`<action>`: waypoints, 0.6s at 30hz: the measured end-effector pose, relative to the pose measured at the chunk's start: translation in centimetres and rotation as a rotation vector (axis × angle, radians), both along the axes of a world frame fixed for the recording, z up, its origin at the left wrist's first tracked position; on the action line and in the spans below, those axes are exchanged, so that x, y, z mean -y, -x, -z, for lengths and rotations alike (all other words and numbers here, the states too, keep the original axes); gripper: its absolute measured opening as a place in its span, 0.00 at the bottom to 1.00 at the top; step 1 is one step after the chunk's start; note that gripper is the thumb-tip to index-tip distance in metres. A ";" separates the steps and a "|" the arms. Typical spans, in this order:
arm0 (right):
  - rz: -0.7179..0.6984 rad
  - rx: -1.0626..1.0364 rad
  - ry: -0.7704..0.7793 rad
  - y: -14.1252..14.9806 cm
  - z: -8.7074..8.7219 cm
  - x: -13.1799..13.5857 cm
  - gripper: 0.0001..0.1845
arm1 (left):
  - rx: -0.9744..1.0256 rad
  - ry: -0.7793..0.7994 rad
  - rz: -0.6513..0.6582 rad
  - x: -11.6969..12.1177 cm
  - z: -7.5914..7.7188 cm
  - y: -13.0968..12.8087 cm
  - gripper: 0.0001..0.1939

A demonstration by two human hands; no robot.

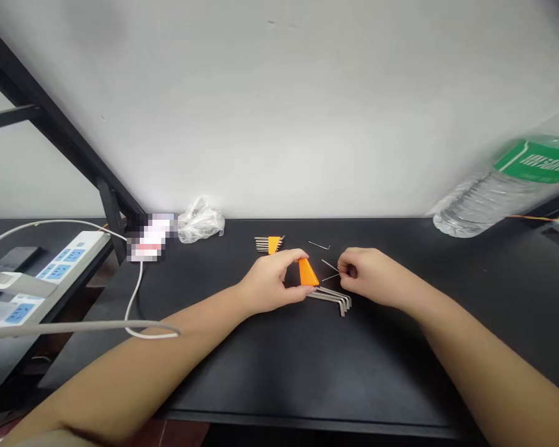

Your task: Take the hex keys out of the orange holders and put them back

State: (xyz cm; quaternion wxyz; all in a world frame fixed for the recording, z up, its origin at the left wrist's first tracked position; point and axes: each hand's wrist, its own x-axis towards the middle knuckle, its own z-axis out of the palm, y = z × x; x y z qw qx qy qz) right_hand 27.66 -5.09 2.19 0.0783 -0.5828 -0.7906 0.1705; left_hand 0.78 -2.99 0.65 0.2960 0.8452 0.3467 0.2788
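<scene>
My left hand (pixel 268 282) rests its fingertips on an orange wedge-shaped hex key holder (pixel 308 273) on the black benchtop (pixel 270 372). Several larger steel hex keys (pixel 333 300) fan out beneath that holder. My right hand (pixel 366 276) pinches thin steel hex keys (pixel 330 270), whose ends point towards the holder. Behind them lies a single thin hex key (pixel 319 245). Farther back, a second orange holder (pixel 273 244) sits with several short hex keys (pixel 262 244) side by side.
A white power strip (pixel 60 267) with blue sockets and a white cable (pixel 135 298) lie to the left. A crumpled plastic bag (pixel 201 222) and a pixelated object (pixel 151 237) stand at the back. A large water bottle (pixel 507 192) is at upper right, by the white wall.
</scene>
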 end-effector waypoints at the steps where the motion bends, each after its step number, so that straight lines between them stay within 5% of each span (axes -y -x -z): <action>1: 0.009 -0.037 0.042 -0.2 -0.3 0.1 0.03 | 0.000 0.006 -0.003 0.0 0.0 0.0 0.29; 10: -0.002 -0.215 0.462 -1.7 -1.9 0.7 0.03 | -0.038 0.008 -0.002 -0.1 0.0 -0.2 0.29; 18: -0.098 -0.031 0.291 -0.3 -2.1 1.5 0.09 | -0.114 -0.034 0.048 0.2 -0.3 -0.3 0.28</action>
